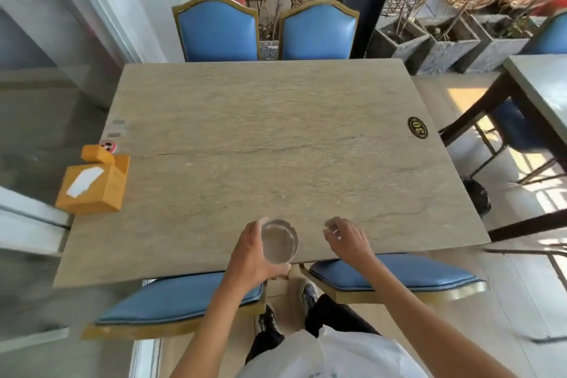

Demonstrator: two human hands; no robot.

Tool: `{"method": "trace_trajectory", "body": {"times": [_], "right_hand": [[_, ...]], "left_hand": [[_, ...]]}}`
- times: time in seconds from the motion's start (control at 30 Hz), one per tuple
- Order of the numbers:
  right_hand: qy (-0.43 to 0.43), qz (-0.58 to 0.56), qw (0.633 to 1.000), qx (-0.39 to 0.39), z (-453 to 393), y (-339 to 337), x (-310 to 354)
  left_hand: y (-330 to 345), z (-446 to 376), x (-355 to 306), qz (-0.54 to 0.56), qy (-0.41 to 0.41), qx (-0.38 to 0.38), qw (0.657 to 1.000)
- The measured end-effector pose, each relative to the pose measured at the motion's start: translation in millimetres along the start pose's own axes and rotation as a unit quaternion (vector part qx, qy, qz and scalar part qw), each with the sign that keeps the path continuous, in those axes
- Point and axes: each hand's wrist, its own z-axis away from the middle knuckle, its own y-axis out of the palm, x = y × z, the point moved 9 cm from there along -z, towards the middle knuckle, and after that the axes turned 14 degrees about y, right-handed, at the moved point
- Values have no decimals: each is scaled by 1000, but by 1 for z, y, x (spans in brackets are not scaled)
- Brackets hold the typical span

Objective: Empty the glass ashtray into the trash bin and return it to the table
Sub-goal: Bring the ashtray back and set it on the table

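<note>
Glass ashtray (279, 241): round, clear, no long axis; sits at the near edge of the bench (270, 144), just left of the person's midline, its rim close to the bench edge. Contents: none can be made out through the glass; whether it has been emptied cannot be told for sure. Left hand (256, 250): wrapped around the ashtray's left and near sides, thumb at the far rim, fingers curled under the near side, so it grips the piece; whether the ashtray rests on the bench or is held just above it cannot be told. Right hand (343, 238): beside the ashtray on its right, apart from it, fingers loosely curled and half-open, holding nothing. Nearer hand: left, already in contact. Trash bin: possibly the dark object (476, 196) on the floor past the bench's right side, well apart from the hands; identity uncertain. Writing: oval black-and-gold plate (418, 130) at the bench's far right, numbered "30". Orange tissue box (93, 183) at the left edge, no legible text; small round red sticker (108, 146) behind it, unreadable.
</note>
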Motion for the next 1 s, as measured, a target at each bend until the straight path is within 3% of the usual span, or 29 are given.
{"method": "trace_trajectory", "body": {"times": [0.17, 0.33, 0.63, 0.87, 1.0], "right_hand": [[57, 17, 998, 22, -52, 32, -6], [135, -3, 990, -41, -93, 46, -22], [78, 24, 990, -118, -162, 61, -10], [249, -67, 936, -238, -186, 54, -17], [279, -81, 919, -267, -194, 54, -18]], "left_hand": [[11, -29, 19, -19, -14, 39, 999], [25, -65, 34, -15, -35, 41, 998], [33, -145, 60, -20, -45, 11, 999], [33, -202, 91, -34, -51, -17, 998], [29, -231, 107, -36, -56, -64, 996]]}}
